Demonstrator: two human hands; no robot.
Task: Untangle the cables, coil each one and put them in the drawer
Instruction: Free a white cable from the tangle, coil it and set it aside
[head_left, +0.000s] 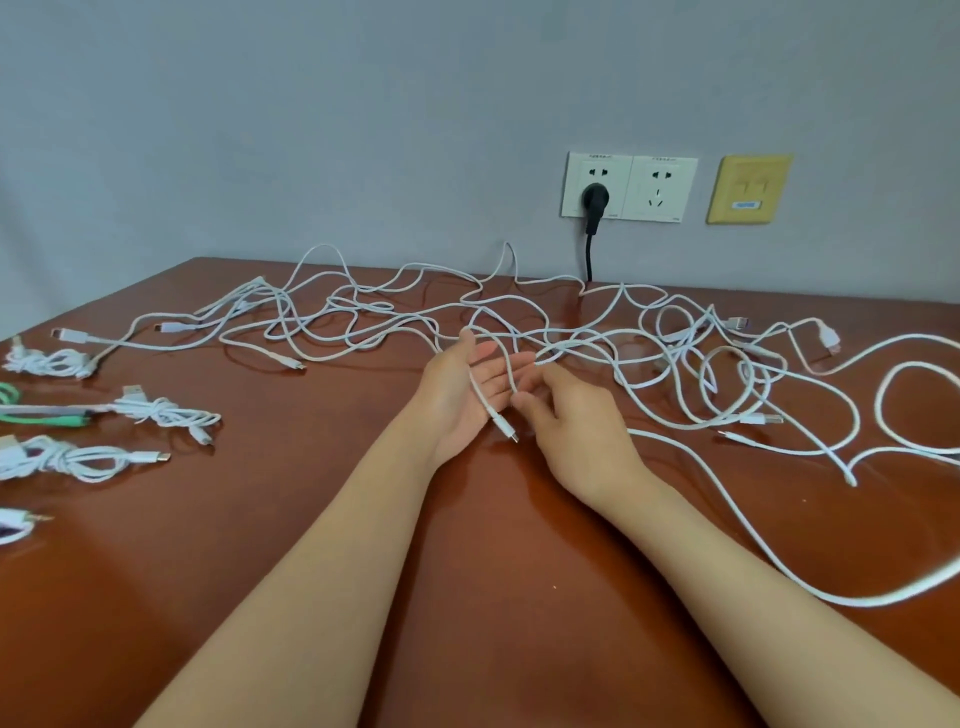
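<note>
Right now the left hand (467, 384) lies palm up, fingers relaxed, a white cable (480, 396) draped across it. The right hand (566, 415) curls beside that strand, grip unclear. The tangle (571, 332) sprawls just beyond both.

White cables (571, 345) on a reddish-brown table (467, 571), green cable (72, 419), yellow wall plate (748, 188)

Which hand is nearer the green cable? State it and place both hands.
Left. The left hand is right of the green cable; the right hand lies farther right, beyond the left.
</note>
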